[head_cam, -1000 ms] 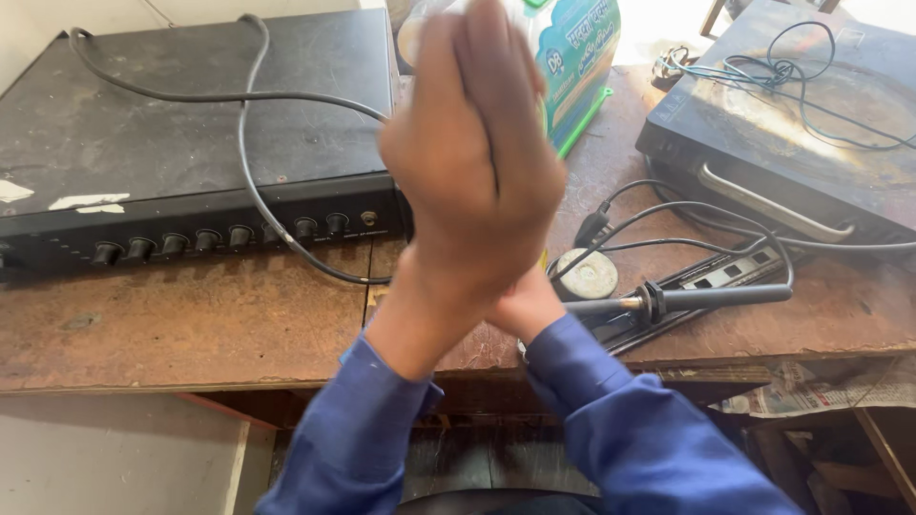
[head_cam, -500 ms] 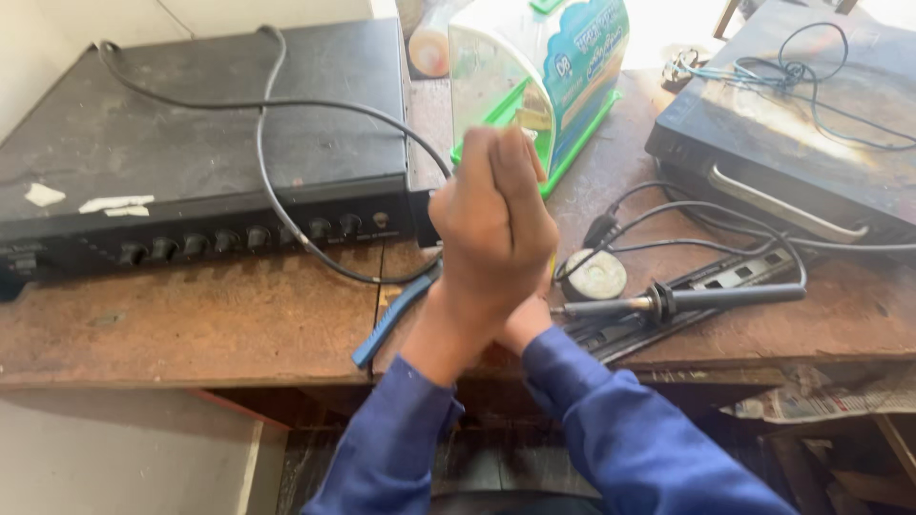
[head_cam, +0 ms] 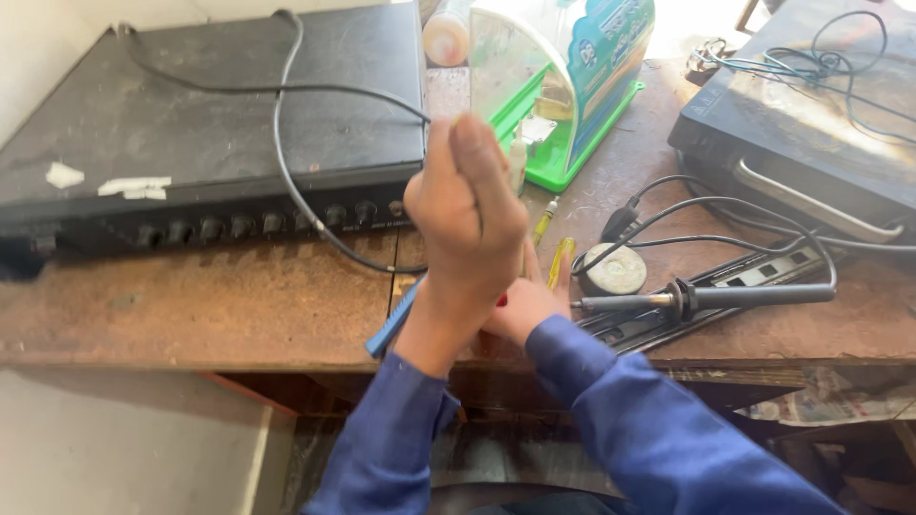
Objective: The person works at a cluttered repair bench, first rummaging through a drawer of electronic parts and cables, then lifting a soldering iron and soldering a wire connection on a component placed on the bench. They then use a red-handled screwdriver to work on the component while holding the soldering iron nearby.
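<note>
Screwdriver, yellow handle, lies on the wooden bench at 1 o'clock of the right hand, just beside its fingertips; contact is hidden, so we cannot tell if that hand grips anything, though a red bit shows under it. Left hand is raised in front, fingers pressed together and blurred; we cannot tell whether it holds something. We judge the step goes best if the left hand gets out of the line of sight and the right closes on the handle, not the tip, staying off the soldering iron at 3 o'clock. Counts: two hands; one yellow screwdriver plus one thinner one at 12 o'clock of it; one blue handle at 8 o'clock; one round tin; one soldering iron; one power strip; one green-based clear case; two black boxes, an amplifier at 10 o'clock and a flat unit at 2 o'clock.
</note>
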